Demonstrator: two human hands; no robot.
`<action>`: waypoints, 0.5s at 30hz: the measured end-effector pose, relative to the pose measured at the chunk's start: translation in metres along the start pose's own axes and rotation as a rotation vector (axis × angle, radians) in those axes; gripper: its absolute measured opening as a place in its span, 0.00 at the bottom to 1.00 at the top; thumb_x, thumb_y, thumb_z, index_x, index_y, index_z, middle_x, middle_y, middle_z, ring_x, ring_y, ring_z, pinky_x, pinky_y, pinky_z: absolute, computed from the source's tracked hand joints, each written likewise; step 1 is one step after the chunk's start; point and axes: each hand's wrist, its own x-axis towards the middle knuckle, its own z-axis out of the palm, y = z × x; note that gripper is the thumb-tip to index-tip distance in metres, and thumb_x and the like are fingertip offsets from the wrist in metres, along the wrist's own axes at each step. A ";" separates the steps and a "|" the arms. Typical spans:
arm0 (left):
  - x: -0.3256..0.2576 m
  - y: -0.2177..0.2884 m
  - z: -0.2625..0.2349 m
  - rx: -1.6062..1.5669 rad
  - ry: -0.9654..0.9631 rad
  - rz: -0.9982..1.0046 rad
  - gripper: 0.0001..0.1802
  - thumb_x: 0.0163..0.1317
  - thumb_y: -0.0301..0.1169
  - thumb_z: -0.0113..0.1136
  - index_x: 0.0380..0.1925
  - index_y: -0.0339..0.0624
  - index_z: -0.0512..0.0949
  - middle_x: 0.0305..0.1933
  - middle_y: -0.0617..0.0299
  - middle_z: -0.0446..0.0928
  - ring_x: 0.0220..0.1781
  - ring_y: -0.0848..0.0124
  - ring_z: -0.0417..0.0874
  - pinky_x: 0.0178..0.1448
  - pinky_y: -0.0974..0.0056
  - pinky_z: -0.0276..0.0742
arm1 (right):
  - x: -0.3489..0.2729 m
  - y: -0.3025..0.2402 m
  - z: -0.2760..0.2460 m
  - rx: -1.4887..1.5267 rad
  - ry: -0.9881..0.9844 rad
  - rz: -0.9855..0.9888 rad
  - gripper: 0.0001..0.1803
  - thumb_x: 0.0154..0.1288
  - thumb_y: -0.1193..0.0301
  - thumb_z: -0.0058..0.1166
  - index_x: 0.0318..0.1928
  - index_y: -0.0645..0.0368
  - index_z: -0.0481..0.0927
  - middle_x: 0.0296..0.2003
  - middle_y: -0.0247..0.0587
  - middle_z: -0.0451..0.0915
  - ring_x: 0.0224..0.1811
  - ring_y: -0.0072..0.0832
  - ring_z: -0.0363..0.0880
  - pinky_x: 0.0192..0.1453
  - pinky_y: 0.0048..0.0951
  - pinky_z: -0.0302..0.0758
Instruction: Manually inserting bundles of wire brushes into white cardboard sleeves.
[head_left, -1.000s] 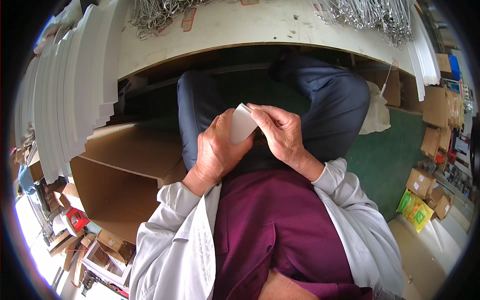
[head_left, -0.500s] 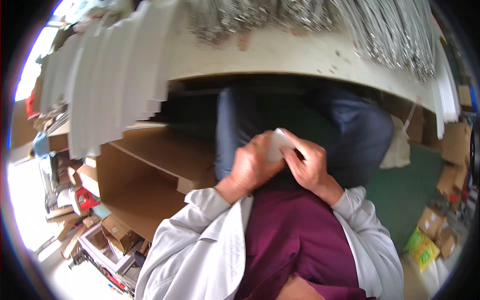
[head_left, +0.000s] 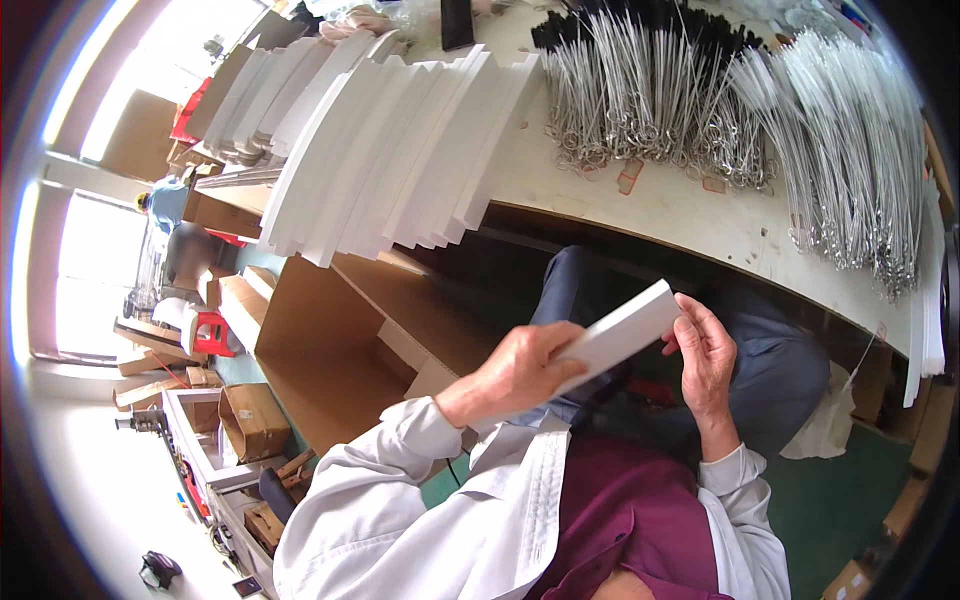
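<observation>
A long, narrow white box (head_left: 622,330) slants up to the right above my lap. My left hand (head_left: 520,372) is wrapped around its lower part, thumb on top. At the upper end of the box, my right hand (head_left: 706,352) has its bent fingers and thumb against the end edge. What the fingertips do behind that edge is partly hidden. On the table ahead, a row of similar flat white boxes (head_left: 385,150) leans in overlapping layers, hanging slightly past the table's edge.
Bundles of thin wire-handled brushes with black bristles (head_left: 650,90) and others with white bristles (head_left: 840,150) lie on the white table (head_left: 690,215). A large open cardboard carton (head_left: 320,350) stands at my left. Beyond it are a red stool (head_left: 213,335) and a person (head_left: 190,255).
The view has swung left. The white box, seen end-on before between both hands, now shows its length, and my right hand has moved to its upper end.
</observation>
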 end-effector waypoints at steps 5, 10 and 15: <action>0.001 0.028 -0.054 0.355 0.336 0.137 0.17 0.63 0.25 0.66 0.52 0.37 0.79 0.43 0.42 0.82 0.47 0.44 0.85 0.50 0.52 0.82 | 0.012 0.012 -0.008 -0.062 -0.011 0.055 0.15 0.75 0.67 0.61 0.52 0.66 0.85 0.38 0.35 0.86 0.33 0.16 0.79 0.34 0.19 0.77; -0.003 0.035 -0.106 0.712 0.677 0.312 0.18 0.61 0.26 0.68 0.51 0.37 0.80 0.43 0.42 0.83 0.45 0.42 0.85 0.48 0.50 0.82 | 0.009 0.023 -0.006 -0.072 0.017 0.131 0.13 0.75 0.68 0.60 0.50 0.66 0.85 0.38 0.38 0.87 0.30 0.16 0.79 0.33 0.19 0.76; -0.010 0.075 -0.190 1.116 0.940 0.336 0.19 0.65 0.27 0.66 0.54 0.34 0.81 0.46 0.40 0.84 0.46 0.43 0.86 0.50 0.51 0.82 | 0.005 0.039 -0.022 -0.096 -0.007 0.139 0.13 0.75 0.68 0.60 0.48 0.67 0.86 0.37 0.40 0.87 0.29 0.17 0.79 0.32 0.18 0.77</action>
